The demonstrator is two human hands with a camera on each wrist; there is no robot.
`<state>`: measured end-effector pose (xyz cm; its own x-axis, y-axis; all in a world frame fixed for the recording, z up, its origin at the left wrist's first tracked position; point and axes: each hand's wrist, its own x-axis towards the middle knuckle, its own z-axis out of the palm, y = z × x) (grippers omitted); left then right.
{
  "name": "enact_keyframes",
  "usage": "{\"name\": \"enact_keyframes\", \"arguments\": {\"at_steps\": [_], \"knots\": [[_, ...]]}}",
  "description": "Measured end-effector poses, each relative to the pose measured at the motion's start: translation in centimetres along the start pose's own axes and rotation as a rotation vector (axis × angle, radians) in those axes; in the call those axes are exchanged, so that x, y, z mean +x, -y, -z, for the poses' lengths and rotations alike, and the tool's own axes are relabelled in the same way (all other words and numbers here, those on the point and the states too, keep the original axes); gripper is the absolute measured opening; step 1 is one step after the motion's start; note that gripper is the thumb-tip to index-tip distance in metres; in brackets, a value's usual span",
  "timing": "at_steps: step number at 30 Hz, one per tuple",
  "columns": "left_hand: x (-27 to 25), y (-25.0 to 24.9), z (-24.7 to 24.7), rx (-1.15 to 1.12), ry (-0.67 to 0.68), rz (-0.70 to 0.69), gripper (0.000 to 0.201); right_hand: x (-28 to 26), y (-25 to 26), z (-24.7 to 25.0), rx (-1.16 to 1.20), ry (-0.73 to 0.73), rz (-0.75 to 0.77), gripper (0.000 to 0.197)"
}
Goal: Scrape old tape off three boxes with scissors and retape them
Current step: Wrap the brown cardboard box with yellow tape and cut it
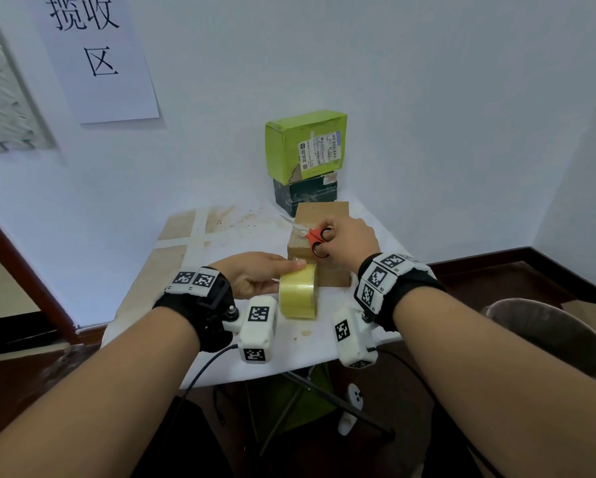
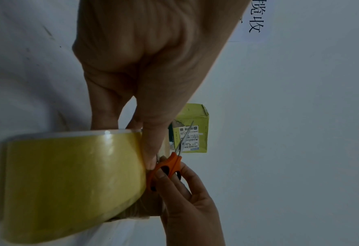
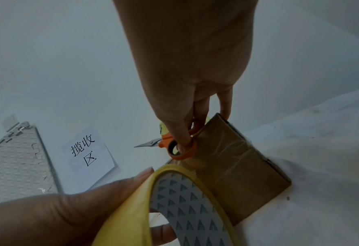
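Note:
A brown cardboard box (image 1: 320, 232) lies on the white table (image 1: 227, 326), wrapped in clear tape (image 3: 233, 149). My left hand (image 1: 255, 274) grips a yellow tape roll (image 1: 298, 294) standing against the box's near end, thumb along its top. My right hand (image 1: 345, 239) holds orange-handled scissors (image 1: 315, 240) over the box, fingers through the loops, blades (image 1: 295, 224) pointing left and away. Behind, a green box (image 1: 305, 144) with a shipping label sits on a dark box (image 1: 305, 194). The left wrist view shows the roll (image 2: 73, 179) and scissors (image 2: 170, 164) side by side.
The table stands in a corner against white walls. A paper sign (image 1: 96, 53) hangs on the left wall. A grey bin (image 1: 545, 336) stands on the floor at the right. Cables and a folding frame (image 1: 303, 401) lie under the table's front edge.

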<state>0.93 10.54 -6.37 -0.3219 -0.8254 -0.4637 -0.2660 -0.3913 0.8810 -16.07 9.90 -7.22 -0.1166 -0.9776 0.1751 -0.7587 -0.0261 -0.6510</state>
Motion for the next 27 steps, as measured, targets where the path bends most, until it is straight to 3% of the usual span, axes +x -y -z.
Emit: {"name": "enact_keyframes", "arguments": {"at_steps": [16,27], "knots": [[-0.2,-1.4,-0.1,0.185,-0.037,0.032,0.015,-0.1,0.1,0.0,0.002,-0.017,-0.013,0.032],[0.5,1.0,-0.1,-0.094,0.005,0.055,0.016,-0.1,0.2,0.0,-0.018,-0.013,-0.007,0.033]]}}
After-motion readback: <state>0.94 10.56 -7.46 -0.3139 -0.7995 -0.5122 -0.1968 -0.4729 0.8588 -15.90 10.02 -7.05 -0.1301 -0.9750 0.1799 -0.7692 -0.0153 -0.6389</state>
